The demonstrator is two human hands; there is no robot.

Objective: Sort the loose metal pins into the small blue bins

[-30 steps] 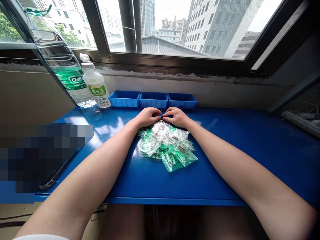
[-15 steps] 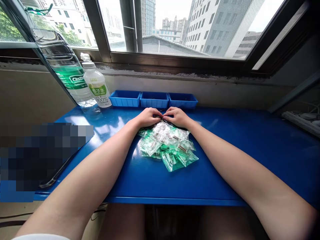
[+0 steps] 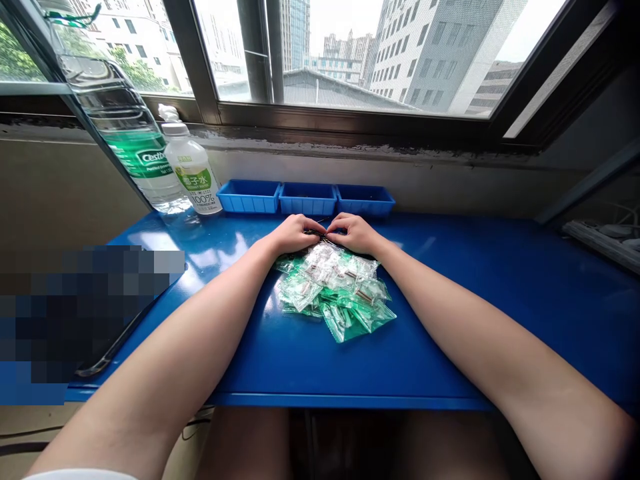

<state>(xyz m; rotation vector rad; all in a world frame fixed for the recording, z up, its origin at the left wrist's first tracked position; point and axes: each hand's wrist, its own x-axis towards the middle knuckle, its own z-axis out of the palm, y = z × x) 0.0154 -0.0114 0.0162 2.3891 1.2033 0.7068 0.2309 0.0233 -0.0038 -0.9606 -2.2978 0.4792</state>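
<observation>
My left hand (image 3: 297,234) and my right hand (image 3: 354,235) meet fingertip to fingertip at the far side of a heap of small bags. Thin dark pieces (image 3: 316,233) show between the fingers. The left thumb and fingers are pinched on these dark pieces. The right fingers are closed too, at the right end of the same pieces; exactly what they grip is too small to tell. Clear and green plastic packets (image 3: 333,287), some with brownish metal-like parts inside, lie piled on the blue table (image 3: 345,373) between my forearms.
Three blue bins (image 3: 307,199) stand in a row behind my hands, against the wall. To their left are a small white-capped bottle (image 3: 193,173) and a large water bottle (image 3: 133,143). A blurred-out dark object (image 3: 80,313) is at the left edge. White cables (image 3: 617,230) lie far right.
</observation>
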